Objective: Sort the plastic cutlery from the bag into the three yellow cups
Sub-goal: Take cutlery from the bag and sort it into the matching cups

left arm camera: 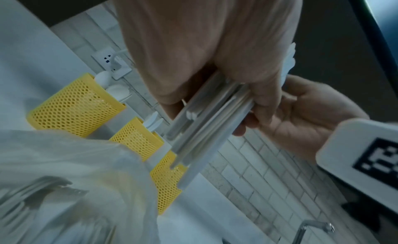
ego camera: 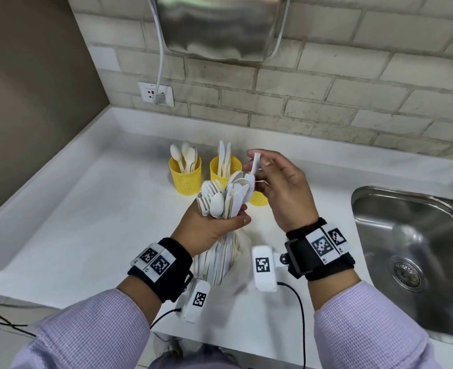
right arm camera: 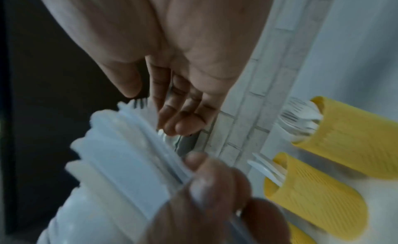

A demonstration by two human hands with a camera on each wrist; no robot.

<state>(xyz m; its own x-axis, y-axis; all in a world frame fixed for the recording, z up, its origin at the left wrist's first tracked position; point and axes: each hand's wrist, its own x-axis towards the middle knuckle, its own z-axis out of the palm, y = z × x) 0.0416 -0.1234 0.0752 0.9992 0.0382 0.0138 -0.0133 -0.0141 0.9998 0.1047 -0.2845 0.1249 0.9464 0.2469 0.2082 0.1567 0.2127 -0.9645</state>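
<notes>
Mid-sort: left hand (ego camera: pixel 206 230) grips cutlery bundle (ego camera: pixel 224 198); right hand (ego camera: pixel 281 187) pinches one knife (ego camera: pixel 254 162), next drop in knife cup (ego camera: pixel 225 167).

White countertop (ego camera: pixel 92 209) as landmark: stainless steel sink (ego camera: pixel 416 235) with round drain (ego camera: pixel 406 274) set into its right side. Pale brick-tiled wall (ego camera: pixel 313 97) rising behind the countertop, carrying a white wall socket (ego camera: pixel 156 94) with a plug and white cable (ego camera: pixel 161 49) above its back left corner. Brushed metal appliance (ego camera: pixel 220 25) mounted on the wall, high above the countertop.
</notes>
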